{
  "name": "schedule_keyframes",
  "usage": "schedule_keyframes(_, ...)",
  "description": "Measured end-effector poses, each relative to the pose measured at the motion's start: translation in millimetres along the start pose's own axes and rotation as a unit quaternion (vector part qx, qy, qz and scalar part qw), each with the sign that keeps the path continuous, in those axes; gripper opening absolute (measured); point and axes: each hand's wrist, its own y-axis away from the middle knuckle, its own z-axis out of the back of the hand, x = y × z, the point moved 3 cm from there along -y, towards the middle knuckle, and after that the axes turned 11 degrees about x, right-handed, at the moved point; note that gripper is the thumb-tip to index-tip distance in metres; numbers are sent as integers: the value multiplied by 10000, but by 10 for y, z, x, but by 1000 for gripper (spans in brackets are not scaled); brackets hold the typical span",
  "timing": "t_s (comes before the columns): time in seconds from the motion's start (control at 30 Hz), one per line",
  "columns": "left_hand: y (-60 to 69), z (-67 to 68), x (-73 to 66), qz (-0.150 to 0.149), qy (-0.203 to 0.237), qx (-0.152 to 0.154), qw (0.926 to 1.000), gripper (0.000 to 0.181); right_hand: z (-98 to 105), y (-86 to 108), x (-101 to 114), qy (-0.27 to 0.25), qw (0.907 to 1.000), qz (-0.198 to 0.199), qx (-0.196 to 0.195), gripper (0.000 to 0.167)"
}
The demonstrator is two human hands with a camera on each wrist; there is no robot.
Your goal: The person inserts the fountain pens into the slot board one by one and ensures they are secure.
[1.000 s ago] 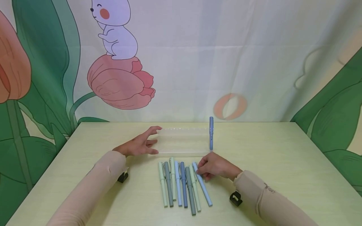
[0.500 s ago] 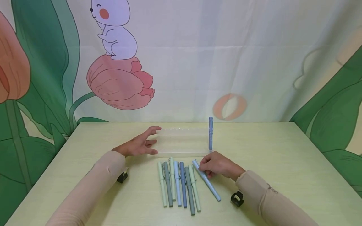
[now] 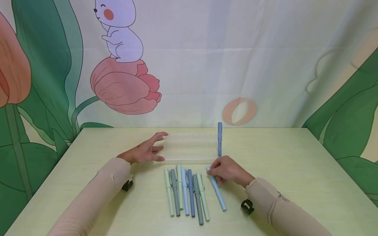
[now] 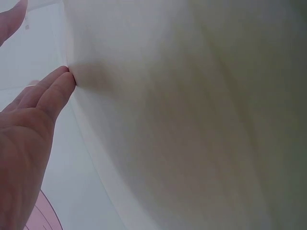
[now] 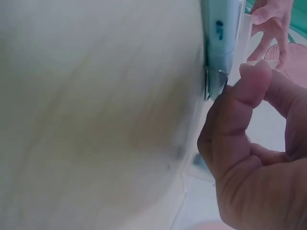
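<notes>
Head view: clear tray (image 3: 190, 161) lies at the spread fingers of my left hand (image 3: 142, 151).
My right hand (image 3: 229, 171) pinches the pale-blue pen (image 3: 218, 193) near its far end; its body runs from my fingers toward me. I think light, even pressure prevents rolling.

Nine pens (image 3: 191, 192), one tray (image 3: 189, 161), two hands (image 3: 144, 151)

Head view downward; wrist views close; table (image 3: 280, 147) shared.

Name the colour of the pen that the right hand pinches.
The pen is light blue; the head view shows it best.
</notes>
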Motion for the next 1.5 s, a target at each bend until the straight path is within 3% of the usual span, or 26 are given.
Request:
schedule_keyframes(0.2,-1,-4,-3,8,29,3,10000,92,2,-38,-18,203,9993,-214,-230,18)
schedule_keyframes(0.6,11,-26,-28,92,-48,-49,9999,93,-43,-50,13,480,9984,-17,-307,14)
schedule_keyframes(0.93,6,-6,-3,96,-44,-42,9999,93,59,8,81,65,9996,70,-251,22)
schedule_keyframes(1.5,-2,2,-1,92,-78,-40,9999,93,205,84,126,-446,9966,686,-76,25)
